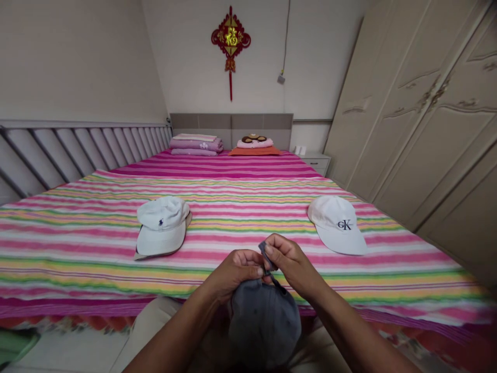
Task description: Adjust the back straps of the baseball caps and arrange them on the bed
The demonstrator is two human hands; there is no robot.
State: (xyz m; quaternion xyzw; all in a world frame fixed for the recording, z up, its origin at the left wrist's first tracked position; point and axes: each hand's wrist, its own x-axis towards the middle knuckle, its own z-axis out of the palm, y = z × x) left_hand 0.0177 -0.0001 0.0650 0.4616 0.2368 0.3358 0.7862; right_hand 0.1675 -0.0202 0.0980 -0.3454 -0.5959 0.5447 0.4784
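A dark grey-blue baseball cap (pixel 264 324) hangs between my forearms, its back opening turned up toward the bed. My left hand (pixel 240 272) pinches the cap's strap near the buckle, thumb against forefinger. Just beside it my right hand (pixel 289 261) is closed on the loose end of the same strap, which sticks up between thumb and fingers. The buckle itself is mostly hidden by my fingers. On the bed to the left lies a white cap (pixel 161 223) with a small dark logo, stacked on another brim. Over on the right rests a white cap (pixel 337 225) lettered CK.
A striped sheet (pixel 248 207) covers the bed. Folded purple bedding (pixel 196 145) and an orange-and-pink pile (pixel 254 147) lie by the headboard (pixel 264 123). Metal railing (pixel 77 150) runs along the left; a wardrobe (pixel 411 103) and a small nightstand (pixel 318 161) stand right.
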